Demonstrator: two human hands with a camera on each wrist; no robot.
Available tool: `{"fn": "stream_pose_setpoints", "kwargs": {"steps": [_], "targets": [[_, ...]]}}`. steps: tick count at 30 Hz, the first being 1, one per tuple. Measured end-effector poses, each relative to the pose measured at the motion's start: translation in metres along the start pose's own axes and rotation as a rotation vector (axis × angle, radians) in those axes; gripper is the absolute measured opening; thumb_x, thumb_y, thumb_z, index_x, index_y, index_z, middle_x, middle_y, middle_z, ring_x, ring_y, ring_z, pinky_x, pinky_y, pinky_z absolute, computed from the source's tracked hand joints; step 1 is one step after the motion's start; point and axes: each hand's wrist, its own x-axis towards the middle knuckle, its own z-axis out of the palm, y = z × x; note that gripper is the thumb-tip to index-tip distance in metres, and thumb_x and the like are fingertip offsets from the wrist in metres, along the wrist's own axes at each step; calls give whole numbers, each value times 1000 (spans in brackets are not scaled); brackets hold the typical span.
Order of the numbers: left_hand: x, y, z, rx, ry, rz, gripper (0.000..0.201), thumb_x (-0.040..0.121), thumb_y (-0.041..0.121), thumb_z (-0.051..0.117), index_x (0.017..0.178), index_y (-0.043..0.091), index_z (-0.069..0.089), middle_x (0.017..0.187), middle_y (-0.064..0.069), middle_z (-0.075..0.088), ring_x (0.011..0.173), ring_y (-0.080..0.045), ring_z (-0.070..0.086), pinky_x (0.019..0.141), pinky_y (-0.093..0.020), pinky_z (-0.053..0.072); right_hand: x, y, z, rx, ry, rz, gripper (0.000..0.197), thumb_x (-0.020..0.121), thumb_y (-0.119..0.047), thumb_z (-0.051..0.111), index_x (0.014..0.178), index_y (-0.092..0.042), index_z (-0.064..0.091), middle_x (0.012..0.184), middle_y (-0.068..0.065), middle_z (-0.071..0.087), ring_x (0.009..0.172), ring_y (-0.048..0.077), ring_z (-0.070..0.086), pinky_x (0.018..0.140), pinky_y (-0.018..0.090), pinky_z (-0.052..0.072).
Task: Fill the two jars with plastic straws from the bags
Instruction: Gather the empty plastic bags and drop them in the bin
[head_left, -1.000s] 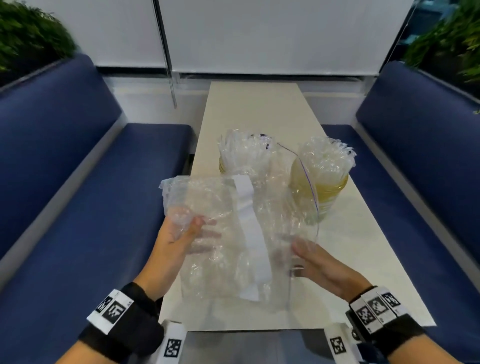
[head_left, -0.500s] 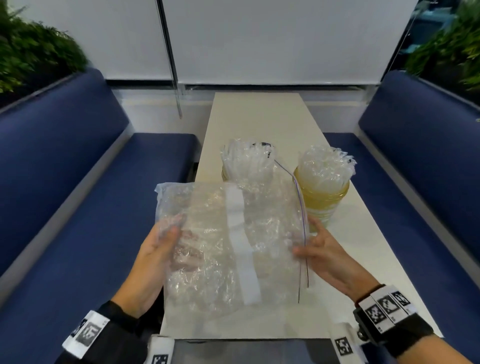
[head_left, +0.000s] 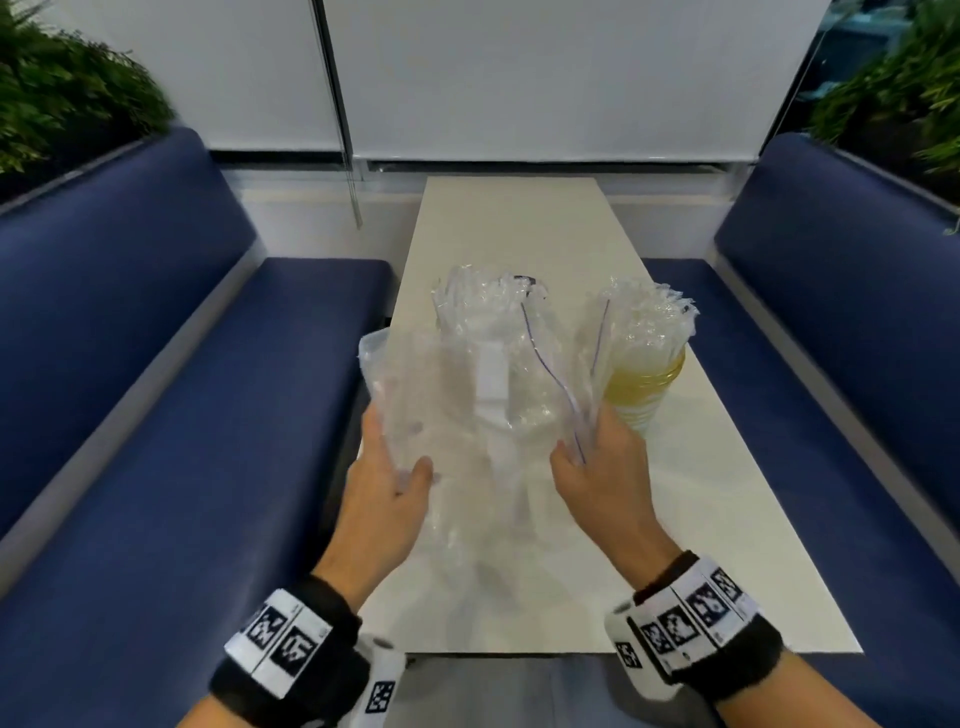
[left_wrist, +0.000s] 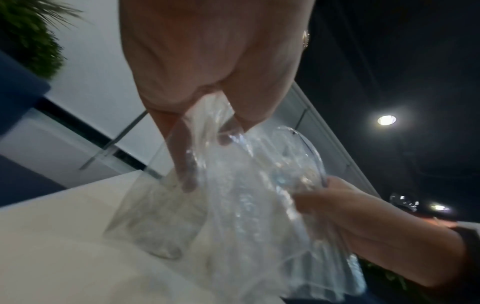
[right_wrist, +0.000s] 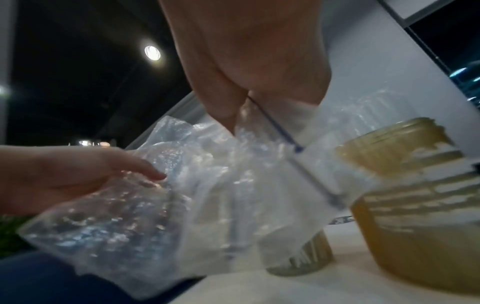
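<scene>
I hold a crumpled clear zip bag with a white label strip and a purple zip line just above the table, in front of the left jar. My left hand grips its left side, thumb on top. My right hand pinches the zip edge, which shows plainly in the right wrist view. Two jars stand behind it, both packed with wrapped straws. The left jar is half hidden by the bag. The yellow-tinted right jar stands just beyond my right fingers.
The narrow white table runs away from me between two blue benches. Plants stand behind both benches. A white wall with a thin pole closes the far end.
Both hands have moved forward and closer together. The bag, held spread flat before, is now bunched and folded between them, nearer the jars.
</scene>
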Motion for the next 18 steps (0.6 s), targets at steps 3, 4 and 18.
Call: {"fn": "stream_pose_setpoints", "kwargs": {"steps": [3, 4, 18], "targets": [[-1, 20, 21, 1, -63, 74, 76, 103, 9, 43, 153, 54, 6, 148, 23, 46, 119, -2, 60, 103, -38, 50, 0, -20, 9, 74, -73, -53, 55, 76, 0, 62, 124, -18, 41, 103, -4, 48, 90, 20, 49, 75, 31, 44], [-1, 25, 27, -17, -94, 104, 74, 106, 12, 40, 153, 55, 2, 152, 26, 41, 127, 1, 54, 110, -35, 45, -1, -25, 11, 45, -100, -102, 65, 76, -3, 61, 135, -16, 39, 112, -6, 47, 100, 17, 46, 83, 28, 41], [6, 11, 44, -586, 98, -214, 36, 105, 26, 49, 139, 17, 55, 129, -9, 69, 122, -29, 64, 104, -50, 51, -6, -35, -2, 308, -477, -269, 36, 89, -22, 63, 125, -18, 71, 138, -7, 63, 129, 7, 55, 105, 31, 45]]}}
